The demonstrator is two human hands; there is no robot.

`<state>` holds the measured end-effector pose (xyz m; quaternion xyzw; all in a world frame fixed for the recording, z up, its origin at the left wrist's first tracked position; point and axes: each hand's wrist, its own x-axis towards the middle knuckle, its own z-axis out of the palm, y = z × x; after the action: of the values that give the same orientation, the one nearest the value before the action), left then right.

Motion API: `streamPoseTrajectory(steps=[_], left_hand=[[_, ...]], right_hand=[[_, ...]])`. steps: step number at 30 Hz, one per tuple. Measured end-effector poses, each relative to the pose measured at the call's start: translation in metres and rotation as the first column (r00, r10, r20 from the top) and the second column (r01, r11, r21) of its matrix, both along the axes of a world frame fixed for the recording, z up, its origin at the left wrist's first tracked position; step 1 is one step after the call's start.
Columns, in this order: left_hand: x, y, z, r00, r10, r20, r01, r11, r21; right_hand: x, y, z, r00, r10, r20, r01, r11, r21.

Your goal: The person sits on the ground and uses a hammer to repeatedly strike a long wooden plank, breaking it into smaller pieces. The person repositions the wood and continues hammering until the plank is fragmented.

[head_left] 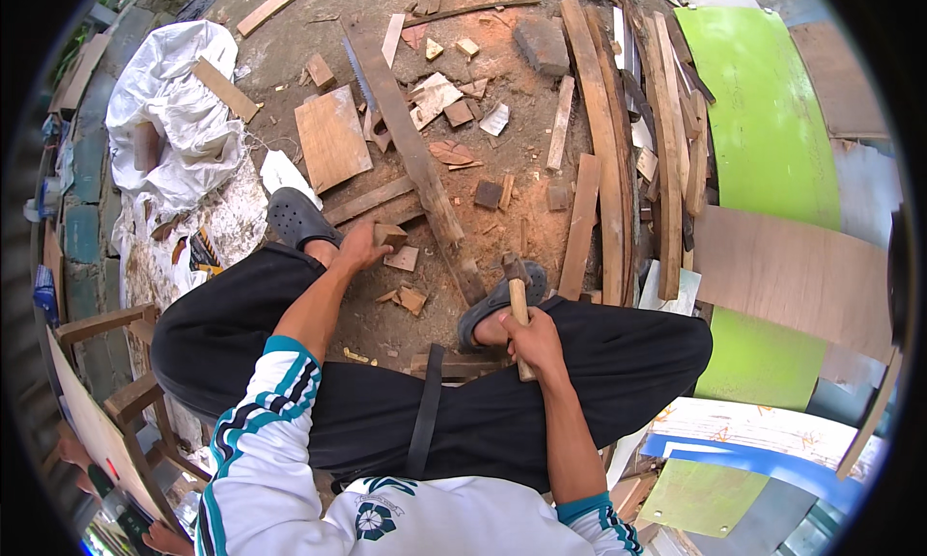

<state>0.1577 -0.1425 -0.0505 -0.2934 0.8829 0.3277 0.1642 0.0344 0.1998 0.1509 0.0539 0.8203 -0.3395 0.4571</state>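
Observation:
My right hand (534,342) is closed round the wooden handle of a hammer (519,305), its dark metal head pointing away from me above my right clog (488,310). Down near the ground by my left clog (297,218), my left hand (361,247) has its fingers on a small wood block (390,235). A flat wood offcut (402,258) lies just beside those fingers, with a few broken wood chunks (413,299) nearer me. A long plank (410,141) runs across the ground between my feet, and a saw blade (359,73) shows along its far left edge.
A square board (332,139) and several offcuts lie scattered on the dirt, with a grey stone (541,46) farther off. Long planks (603,151) are piled at right beside a green sheet (763,112). A white sack (174,93) lies at left. Another person's hand (166,539) shows at lower left.

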Motion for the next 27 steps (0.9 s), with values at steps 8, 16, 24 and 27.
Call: streamPoseTrajectory(steps=[8,16,24,27], left_hand=[[0.009,0.033,0.016,0.947,0.000,0.322,-0.124,0.923,0.365],[0.006,0.107,0.012,0.938,0.154,0.311,-0.318,0.742,0.590],[-0.019,0.131,-0.001,0.976,0.187,0.109,-0.210,0.695,0.688],[-0.024,0.147,-0.017,0.935,0.352,0.049,-0.305,0.723,0.620]], right_hand=[[-0.003,0.005,-0.030,0.999,-0.037,0.018,0.038,0.998,-0.054],[-0.002,0.003,-0.013,0.971,-0.220,0.090,0.236,0.939,-0.252],[-0.012,0.008,-0.020,0.898,-0.267,0.350,0.402,0.822,-0.404],[-0.012,0.009,-0.021,0.901,-0.215,0.376,0.380,0.810,-0.448]])
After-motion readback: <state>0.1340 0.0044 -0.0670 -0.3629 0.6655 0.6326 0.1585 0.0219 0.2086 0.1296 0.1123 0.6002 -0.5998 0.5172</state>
